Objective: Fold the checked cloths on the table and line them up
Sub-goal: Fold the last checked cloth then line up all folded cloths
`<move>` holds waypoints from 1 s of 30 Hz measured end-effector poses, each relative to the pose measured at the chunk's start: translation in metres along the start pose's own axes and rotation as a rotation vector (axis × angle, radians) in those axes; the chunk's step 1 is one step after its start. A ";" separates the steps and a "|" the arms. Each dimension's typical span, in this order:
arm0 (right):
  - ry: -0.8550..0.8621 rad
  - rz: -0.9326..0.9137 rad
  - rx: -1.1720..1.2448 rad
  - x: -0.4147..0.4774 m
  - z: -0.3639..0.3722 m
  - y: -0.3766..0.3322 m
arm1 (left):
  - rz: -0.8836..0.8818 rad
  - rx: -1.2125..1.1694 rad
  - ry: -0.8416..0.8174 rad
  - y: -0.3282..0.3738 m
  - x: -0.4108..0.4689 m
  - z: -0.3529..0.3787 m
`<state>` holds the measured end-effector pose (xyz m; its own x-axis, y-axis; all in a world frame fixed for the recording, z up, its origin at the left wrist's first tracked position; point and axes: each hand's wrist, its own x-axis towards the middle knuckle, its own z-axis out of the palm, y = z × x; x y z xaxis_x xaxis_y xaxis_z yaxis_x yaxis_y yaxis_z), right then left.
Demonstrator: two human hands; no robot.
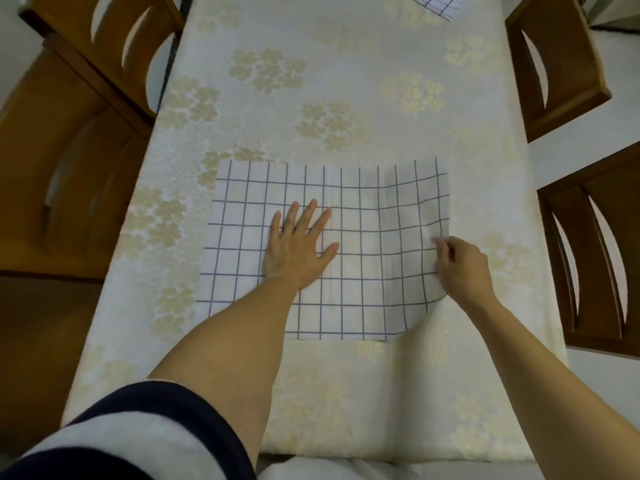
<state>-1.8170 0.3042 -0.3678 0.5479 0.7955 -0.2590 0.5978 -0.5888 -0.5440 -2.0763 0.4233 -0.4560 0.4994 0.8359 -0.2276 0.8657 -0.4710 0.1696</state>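
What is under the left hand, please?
The left hand lies flat on the checked cloth, which lies on the tablecloth. The patch of cloth under the palm is covered and unseen.

Your checked cloth [374,209]: thin, matt, faintly creased. The counter [311,64] wears softly sheened woven fabric; smooth varnished wooden chairs [69,168] at 9 and 3 o'clock.

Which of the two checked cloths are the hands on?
The near white grid-lined cloth, mid-table: left hand flat on it, right hand pinching its right edge. The far cloth lies untouched.
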 end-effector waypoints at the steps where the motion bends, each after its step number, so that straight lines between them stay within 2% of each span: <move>1: 0.009 -0.042 -0.001 -0.004 -0.002 -0.011 | 0.007 0.001 -0.031 0.000 0.001 -0.003; 3: 0.025 -0.101 0.000 -0.012 -0.007 -0.030 | 0.029 -0.055 -0.118 -0.003 0.003 -0.014; 5: 0.035 -0.142 0.001 -0.022 -0.011 -0.052 | 0.020 -0.246 -0.148 -0.010 0.001 -0.031; 10: 0.003 -0.210 -0.023 -0.039 -0.008 -0.118 | -0.080 -0.701 0.144 -0.038 -0.021 -0.063; 15: -0.075 -0.305 -0.040 -0.048 0.034 -0.186 | -0.209 -0.925 0.246 -0.056 -0.048 -0.090; 21: -0.170 -0.343 -0.042 -0.057 0.110 -0.239 | -0.343 -1.064 0.240 -0.090 -0.077 -0.103; 24: -0.288 -0.365 -0.031 -0.059 0.149 -0.249 | -0.441 -1.315 0.096 -0.106 -0.074 -0.097; 26: -0.460 -0.435 -0.017 -0.060 0.164 -0.248 | -0.529 -1.421 0.012 -0.113 -0.073 -0.089; 28: -0.578 -0.503 -0.033 -0.064 0.166 -0.239 | -0.608 -1.434 0.008 -0.118 -0.069 -0.078; 30: -0.545 -0.518 0.000 -0.063 0.162 -0.219 | -0.682 -1.324 0.050 -0.118 -0.064 -0.068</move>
<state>-2.0777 0.4064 -0.3618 -0.1707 0.9291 -0.3280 0.7004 -0.1197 -0.7036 -2.2133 0.4445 -0.3958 -0.0040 0.8062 -0.5916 0.2534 0.5731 0.7793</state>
